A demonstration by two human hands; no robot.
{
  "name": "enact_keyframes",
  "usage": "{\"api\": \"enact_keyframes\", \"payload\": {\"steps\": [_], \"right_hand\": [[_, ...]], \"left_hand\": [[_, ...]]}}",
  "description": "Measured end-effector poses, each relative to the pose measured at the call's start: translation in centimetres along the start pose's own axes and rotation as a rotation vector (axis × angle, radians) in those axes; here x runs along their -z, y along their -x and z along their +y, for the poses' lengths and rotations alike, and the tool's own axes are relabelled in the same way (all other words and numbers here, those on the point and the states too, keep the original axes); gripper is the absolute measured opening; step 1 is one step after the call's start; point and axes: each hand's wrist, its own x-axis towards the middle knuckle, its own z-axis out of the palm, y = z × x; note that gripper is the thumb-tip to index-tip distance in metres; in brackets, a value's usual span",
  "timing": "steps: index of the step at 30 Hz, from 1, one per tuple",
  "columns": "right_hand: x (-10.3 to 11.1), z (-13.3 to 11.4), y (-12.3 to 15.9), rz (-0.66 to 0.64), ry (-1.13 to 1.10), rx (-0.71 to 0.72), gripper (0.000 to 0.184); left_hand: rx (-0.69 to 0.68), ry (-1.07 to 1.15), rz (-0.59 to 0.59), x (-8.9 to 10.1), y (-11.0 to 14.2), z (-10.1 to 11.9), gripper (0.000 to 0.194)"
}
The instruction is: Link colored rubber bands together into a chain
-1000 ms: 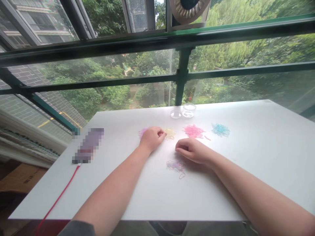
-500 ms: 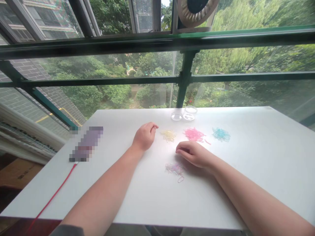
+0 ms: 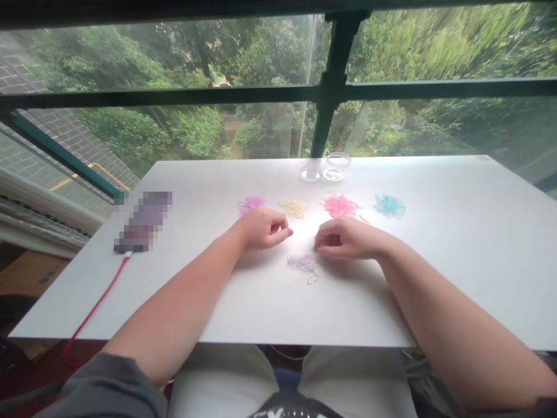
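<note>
Since the earlier frame the left hand (image 3: 263, 227) has shifted inward from beside the yellow heap, uncovering the purple rubber-band heap (image 3: 251, 203), and the view has dipped towards the near edge of the table (image 3: 256, 313); the right hand (image 3: 348, 238) keeps much the same curled pose. From where I stand, the left grip is narrow, thumb and fingertips close together, and I can't tell whether a band is pinched there. The right grip is bent round loosely, its tips beside the mixed rubber-band heap (image 3: 302, 263); whether it touches or holds one I can't tell either. That heap lies on the table in front of the person, between and just nearer than the hands. The bands look thin, very light, soft and stretchy, likely to cling and tangle, so I'd pinch one by a loop sticking out at the edge, such as the one trailing on the near side. Counting, I get five heaps: the mixed and purple ones, one yellow heap (image 3: 294, 208), one pink heap (image 3: 340, 205) and one teal heap (image 3: 390, 205); single bands are too knotted to number. Behind them stand one clear round container (image 3: 337, 165) and one flat clear lid (image 3: 310, 174); one red cable (image 3: 104, 296) runs off at the left.
</note>
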Motion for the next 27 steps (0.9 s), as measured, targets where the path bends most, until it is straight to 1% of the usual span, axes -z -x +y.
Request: {"api": "enact_keyframes", "payload": {"steps": [2, 4, 5, 6, 10, 14, 20, 27], "right_hand": [[0.0, -0.3, 0.2, -0.029, -0.013, 0.003, 0.021], [0.0, -0.5, 0.2, -0.036, -0.012, 0.018, 0.032], [0.0, -0.6, 0.2, -0.031, -0.002, 0.025, 0.035], [-0.1, -0.7, 0.2, -0.029, 0.011, 0.029, 0.035], [-0.3, -0.9, 0.0, -0.061, 0.045, 0.004, 0.021], [-0.3, -0.8, -0.2, -0.072, 0.046, -0.033, 0.015], [0.0, -0.6, -0.3, -0.070, -0.039, -0.065, 0.015], [0.0, 0.7, -0.4, -0.081, -0.230, -0.029, 0.020]], "left_hand": [[0.017, -0.011, -0.033, 0.0, 0.0, 0.2, 0.025], [0.033, -0.011, -0.060, 0.0, 0.1, 0.3, 0.025], [0.037, -0.006, -0.077, 0.0, 0.1, 0.3, 0.023], [0.038, -0.001, -0.095, 0.0, 0.1, 0.4, 0.021], [0.030, -0.002, -0.152, 0.0, 0.1, 0.6, 0.015], [0.027, -0.025, -0.157, -0.1, 0.1, 0.7, 0.016], [0.031, -0.017, -0.136, -0.2, 0.0, 0.5, 0.016], [0.021, 0.032, -0.141, -0.1, 0.0, 0.6, 0.016]]}}
